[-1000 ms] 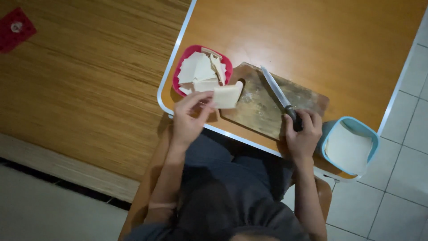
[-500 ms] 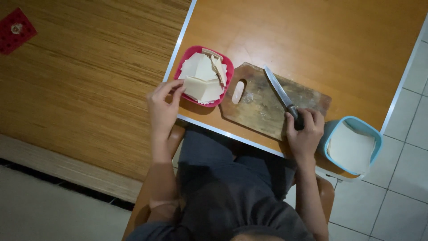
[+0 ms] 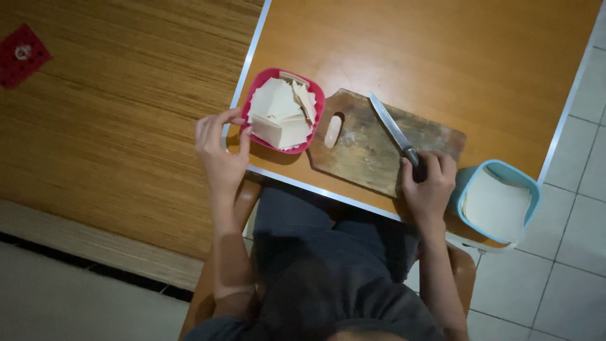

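Since half a second ago the left hand (image 3: 219,150) has barely shifted: it stays at the near left edge of the worktop (image 3: 442,57), just beside the pink bowl (image 3: 252,101), while a second ago it was over the board's left end with a pale slab between its fingers. Now its grip is loosely open, fingers curled toward the bowl's near rim, and it has hold of nothing; whether a fingertip touches the rim cannot be told. Pale cut slabs (image 3: 281,113) fill the bowl, stacked at mixed angles.

On the right, the right hand (image 3: 429,183) keeps its closed grip around the dark handle of the knife (image 3: 392,129), whose blade lies flat on the wooden cutting board (image 3: 372,151), pointing far and left. That board sits between the bowl and a light blue container (image 3: 527,183) at the near right corner, which holds one pale flat block (image 3: 495,205). A red object (image 3: 19,57) lies on the woven floor mat (image 3: 113,113), well apart to the far left.
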